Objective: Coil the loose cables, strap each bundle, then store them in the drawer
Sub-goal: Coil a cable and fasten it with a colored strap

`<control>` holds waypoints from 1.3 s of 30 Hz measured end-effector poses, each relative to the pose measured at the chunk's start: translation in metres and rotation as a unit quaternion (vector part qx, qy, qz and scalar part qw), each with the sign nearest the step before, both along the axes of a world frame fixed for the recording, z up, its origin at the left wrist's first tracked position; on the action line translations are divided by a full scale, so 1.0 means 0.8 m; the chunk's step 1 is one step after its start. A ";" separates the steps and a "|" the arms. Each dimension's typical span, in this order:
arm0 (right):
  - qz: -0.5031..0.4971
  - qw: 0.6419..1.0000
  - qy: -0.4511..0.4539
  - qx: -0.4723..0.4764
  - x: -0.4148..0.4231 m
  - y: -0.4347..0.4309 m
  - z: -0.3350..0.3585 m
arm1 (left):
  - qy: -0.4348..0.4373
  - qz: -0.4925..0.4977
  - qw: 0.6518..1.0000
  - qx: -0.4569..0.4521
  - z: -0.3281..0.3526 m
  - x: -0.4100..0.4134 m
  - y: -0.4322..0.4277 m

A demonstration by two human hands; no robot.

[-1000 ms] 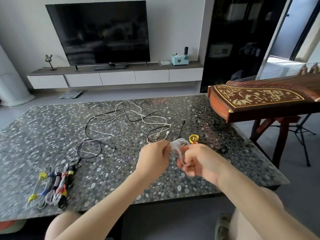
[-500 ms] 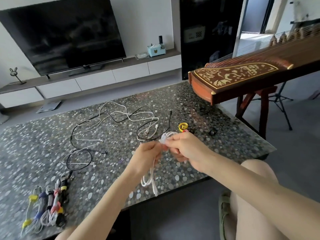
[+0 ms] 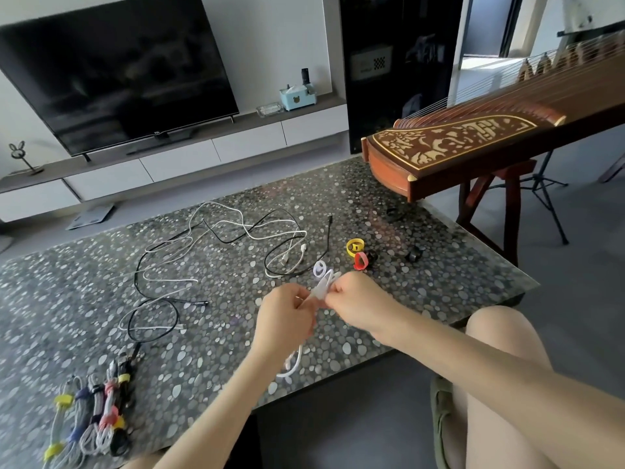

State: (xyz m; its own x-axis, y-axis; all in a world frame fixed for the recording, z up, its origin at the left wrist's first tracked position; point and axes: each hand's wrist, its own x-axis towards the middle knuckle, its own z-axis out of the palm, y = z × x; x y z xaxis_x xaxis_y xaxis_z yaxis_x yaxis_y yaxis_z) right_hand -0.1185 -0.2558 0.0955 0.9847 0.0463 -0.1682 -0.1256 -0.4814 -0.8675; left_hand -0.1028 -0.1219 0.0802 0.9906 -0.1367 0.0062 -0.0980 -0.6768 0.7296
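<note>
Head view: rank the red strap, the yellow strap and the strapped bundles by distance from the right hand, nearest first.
From the right hand, pinching the white cable:
1. The red strap, just beyond it on the table.
2. The yellow strap, a little farther back, beside the red one.
3. The strapped bundles, far off at the table's near left corner.

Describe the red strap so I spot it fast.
Find the wooden zither over the right end of the table. Nearer than it, loose strap rings lie on the tabletop. The red strap sits beside the yellow ring, the only red one there.
</note>
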 end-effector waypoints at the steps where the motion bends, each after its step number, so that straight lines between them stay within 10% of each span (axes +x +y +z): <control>1: -0.006 1.000 -0.002 -0.005 -0.002 0.003 -0.002 | -0.029 0.008 1.000 0.009 -0.003 0.000 -0.002; 9: -0.020 0.977 0.042 0.210 -0.010 -0.007 0.001 | -0.228 -0.129 0.960 0.101 0.002 0.000 0.002; 22: -0.050 0.983 -0.022 0.174 -0.001 -0.006 0.003 | -0.241 -0.113 0.950 0.160 0.008 0.019 -0.015; 29: 0.020 0.979 0.008 0.205 -0.027 -0.015 -0.006 | -0.070 0.068 0.994 -0.049 0.011 0.047 0.003; 39: -0.035 0.951 0.065 0.300 0.005 -0.033 0.025 | 0.024 -0.072 0.958 -0.277 0.048 0.047 0.021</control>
State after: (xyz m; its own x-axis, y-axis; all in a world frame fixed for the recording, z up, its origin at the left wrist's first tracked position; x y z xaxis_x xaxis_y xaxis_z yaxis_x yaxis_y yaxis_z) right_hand -0.1143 -0.2824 0.1159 0.9618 0.1080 -0.2516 -0.2630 0.1096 -0.9585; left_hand -0.0656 -0.1053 0.1184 0.9624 -0.2618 0.0725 -0.1191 -0.1670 0.9787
